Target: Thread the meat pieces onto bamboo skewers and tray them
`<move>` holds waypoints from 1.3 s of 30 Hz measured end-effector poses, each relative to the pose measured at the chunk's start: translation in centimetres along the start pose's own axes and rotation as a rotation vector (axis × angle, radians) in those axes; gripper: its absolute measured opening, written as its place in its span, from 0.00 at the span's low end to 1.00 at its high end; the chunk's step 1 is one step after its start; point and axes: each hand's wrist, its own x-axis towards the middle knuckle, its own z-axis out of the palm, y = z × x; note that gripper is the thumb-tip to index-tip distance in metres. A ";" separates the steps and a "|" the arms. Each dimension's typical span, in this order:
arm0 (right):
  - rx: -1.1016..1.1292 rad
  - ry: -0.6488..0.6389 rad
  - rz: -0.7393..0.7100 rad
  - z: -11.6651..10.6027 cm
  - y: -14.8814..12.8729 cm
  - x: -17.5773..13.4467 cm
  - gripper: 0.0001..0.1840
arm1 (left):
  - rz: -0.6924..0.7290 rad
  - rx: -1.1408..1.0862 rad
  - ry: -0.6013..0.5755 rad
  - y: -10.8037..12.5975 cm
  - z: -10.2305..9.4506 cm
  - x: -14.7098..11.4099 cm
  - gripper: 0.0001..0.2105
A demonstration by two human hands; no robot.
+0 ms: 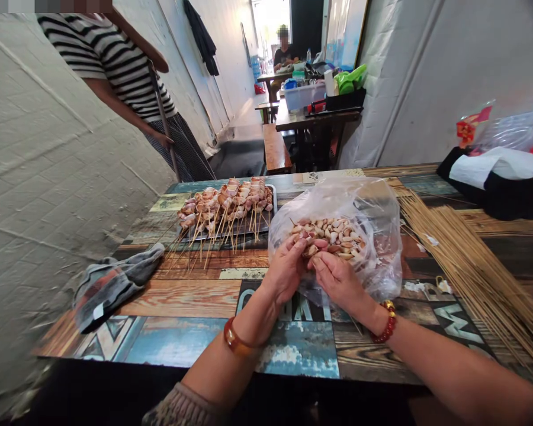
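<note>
A clear plastic bag [384,207] lies open on the table, with many garlic cloves [337,231] heaped inside. My left hand [286,269] is over its near edge, thumb and fingers closed around a pinkish garlic clove. Close beside it, my right hand [340,281] is pinched shut, its fingertips almost meeting the left ones. A thin stick end shows below the right hand, apparently a bamboo skewer in its grip; most of it is hidden. To the left, skewers of threaded garlic cloves [231,198] are piled on a metal tray [274,198], their bare ends pointing toward me.
Loose bamboo skewers [466,266] spread along the table's right side. A grey cloth [115,284] lies at the left edge. Plastic packaging and a black item [462,171] sit at the far right. A person in a striped top [115,65] stands left; another sits far back.
</note>
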 end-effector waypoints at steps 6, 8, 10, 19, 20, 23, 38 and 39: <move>-0.033 0.028 -0.009 0.0 -0.1 0.0 0.16 | -0.041 -0.071 -0.043 0.5 0.4 -0.2 0.10; -0.030 0.019 -0.006 0.0 -0.2 0.0 0.16 | -0.047 -0.094 -0.059 0.6 0.5 -0.2 0.10; -0.021 0.002 -0.013 0.0 -0.3 0.0 0.16 | -0.051 -0.121 -0.068 0.6 0.4 -0.3 0.09; 0.004 0.017 -0.003 0.1 -0.1 0.1 0.17 | -0.081 -0.042 -0.008 0.1 0.5 -0.6 0.15; 0.001 0.025 0.001 0.1 0.0 0.1 0.18 | -0.086 -0.023 -0.004 0.0 0.5 -0.6 0.14; -0.001 0.029 0.005 0.0 0.1 0.2 0.19 | -0.077 0.038 -0.013 -0.3 0.7 -0.6 0.12; 0.218 -0.034 0.133 -0.8 -0.6 0.9 0.19 | -0.114 0.060 -0.031 -0.2 0.9 -0.1 0.12; 0.213 -0.042 0.133 -0.9 -0.5 1.0 0.18 | -0.104 0.062 -0.017 0.0 0.8 -0.1 0.12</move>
